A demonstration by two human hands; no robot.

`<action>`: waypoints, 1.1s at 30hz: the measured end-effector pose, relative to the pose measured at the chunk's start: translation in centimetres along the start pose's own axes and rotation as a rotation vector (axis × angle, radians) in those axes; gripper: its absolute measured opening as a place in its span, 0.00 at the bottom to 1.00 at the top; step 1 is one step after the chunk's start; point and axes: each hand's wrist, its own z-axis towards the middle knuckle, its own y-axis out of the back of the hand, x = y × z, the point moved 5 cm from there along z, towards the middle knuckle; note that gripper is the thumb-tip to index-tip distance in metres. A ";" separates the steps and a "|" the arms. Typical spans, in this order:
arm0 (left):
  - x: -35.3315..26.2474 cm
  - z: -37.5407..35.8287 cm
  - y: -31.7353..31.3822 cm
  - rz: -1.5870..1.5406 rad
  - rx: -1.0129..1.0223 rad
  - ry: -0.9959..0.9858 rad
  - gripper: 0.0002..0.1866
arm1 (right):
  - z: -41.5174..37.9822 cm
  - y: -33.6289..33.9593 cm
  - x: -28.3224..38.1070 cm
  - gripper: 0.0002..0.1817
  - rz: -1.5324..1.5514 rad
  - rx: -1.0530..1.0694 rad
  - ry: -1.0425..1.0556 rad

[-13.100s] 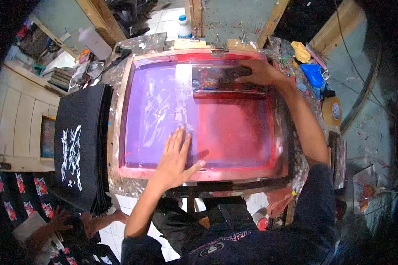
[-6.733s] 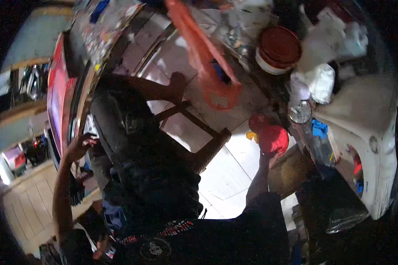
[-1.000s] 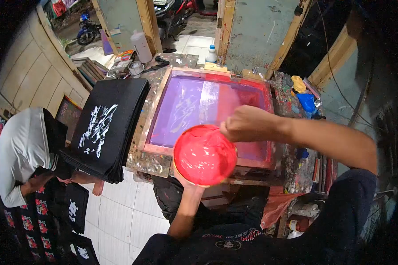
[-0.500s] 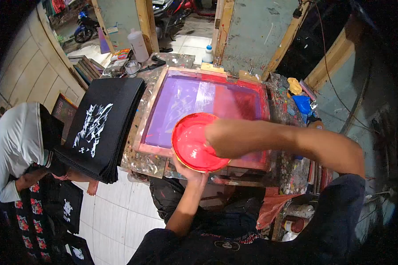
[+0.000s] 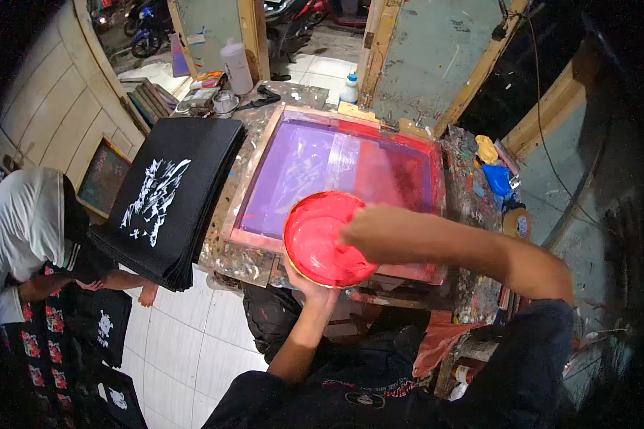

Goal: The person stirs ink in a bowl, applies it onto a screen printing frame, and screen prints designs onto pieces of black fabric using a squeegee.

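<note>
A round tub of bright red ink is tilted toward me above the near edge of a silk-screen frame. My left hand grips it from below at its near side. Over the tub's right rim, my right hand is closed, its fingers down by the ink; whatever they hold is hidden. Behind lies the silk-screen frame, its mesh purple on the left and smeared red on the right, with a clear tape strip between.
Left of the frame is a stack of black printed sheets. Another person crouches at far left beside printed black pieces on the floor. Bottles, a tape roll and a blue item sit around the stained table.
The whole view has shifted slightly, so the table and tub appear a little lower and to the right. My right hand has moved slightly at the tub; the left keeps its hold.
</note>
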 end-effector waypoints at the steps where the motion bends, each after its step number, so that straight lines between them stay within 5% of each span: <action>1: -0.1 -0.4 -0.2 -0.008 -0.008 0.025 0.36 | 0.6 0.1 -0.5 0.08 -0.042 -0.052 -0.018; 3: -0.7 -0.6 -0.6 -0.025 -0.024 0.071 0.35 | 0.5 0.5 -1.3 0.09 -0.107 -0.085 -0.084; 6: -1.1 0.2 0.1 -0.105 0.213 0.070 0.35 | -2.4 1.6 0.0 0.08 -0.033 -0.060 -0.030; 9: -0.2 0.6 0.5 -0.101 0.005 0.129 0.36 | -1.6 0.5 0.6 0.08 0.015 0.024 0.038; 13: -0.5 -0.4 -0.2 -0.069 0.046 0.123 0.35 | 0.6 1.0 -1.3 0.08 -0.125 -0.185 -0.012; 16: -1.2 -0.1 -0.1 -0.088 0.197 0.121 0.35 | -2.0 1.7 -0.1 0.07 -0.118 -0.003 -0.035; 19: -0.2 0.7 0.5 -0.115 0.083 0.159 0.36 | -1.4 1.2 1.0 0.07 -0.020 0.049 0.089; 22: -0.3 -0.5 -0.8 -0.038 0.091 0.123 0.36 | 0.4 2.1 -0.5 0.07 -0.133 -0.216 0.122; 25: -0.7 0.1 -0.3 -0.145 0.188 0.182 0.36 | -1.5 2.0 -1.1 0.06 -0.120 -0.020 -0.119; 28: -0.8 0.8 -0.5 -0.166 0.165 0.168 0.36 | -3.0 2.4 0.7 0.05 -0.015 0.040 0.008; 31: -0.3 0.2 -0.6 -0.117 0.050 0.148 0.35 | 0.0 2.4 0.0 0.05 -0.071 -0.092 0.133; 33: -0.7 0.0 -0.4 -0.145 0.085 0.162 0.34 | -0.6 2.4 -0.9 0.06 -0.119 -0.150 0.020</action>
